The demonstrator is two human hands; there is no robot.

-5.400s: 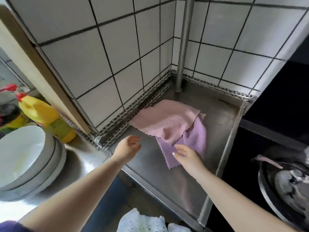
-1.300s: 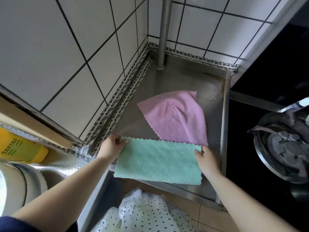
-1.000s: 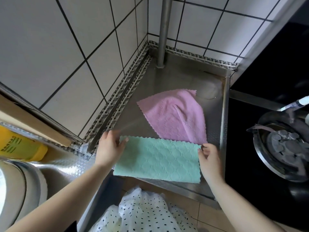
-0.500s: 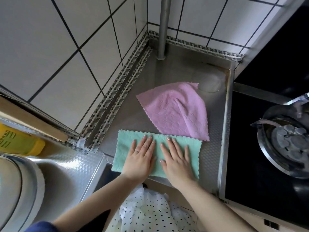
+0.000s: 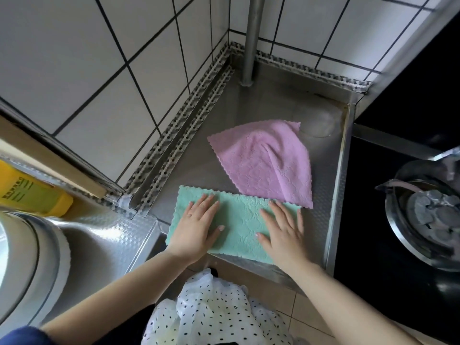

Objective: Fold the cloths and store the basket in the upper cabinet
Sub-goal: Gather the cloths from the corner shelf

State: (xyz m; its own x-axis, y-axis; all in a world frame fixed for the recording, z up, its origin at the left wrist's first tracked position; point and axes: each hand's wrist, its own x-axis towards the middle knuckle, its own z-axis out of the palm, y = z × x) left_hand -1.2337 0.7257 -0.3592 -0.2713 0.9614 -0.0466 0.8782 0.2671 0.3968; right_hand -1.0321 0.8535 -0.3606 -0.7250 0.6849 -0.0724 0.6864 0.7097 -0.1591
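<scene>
My left hand (image 5: 196,230) and right hand (image 5: 283,230) lie flat with fingers straight on the green cloth (image 5: 236,220) at the counter's (image 5: 273,100) near edge. Its long side runs left to right, so I judge either end folds across. The pink cloth (image 5: 263,158) waits just beyond, nearer my right.

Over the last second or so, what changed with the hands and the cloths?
Both hands let go of the green cloth's ends. The left hand and right hand now press flat on it, spread toward its ends. The pink cloth stayed behind it on the steel counter.
</scene>
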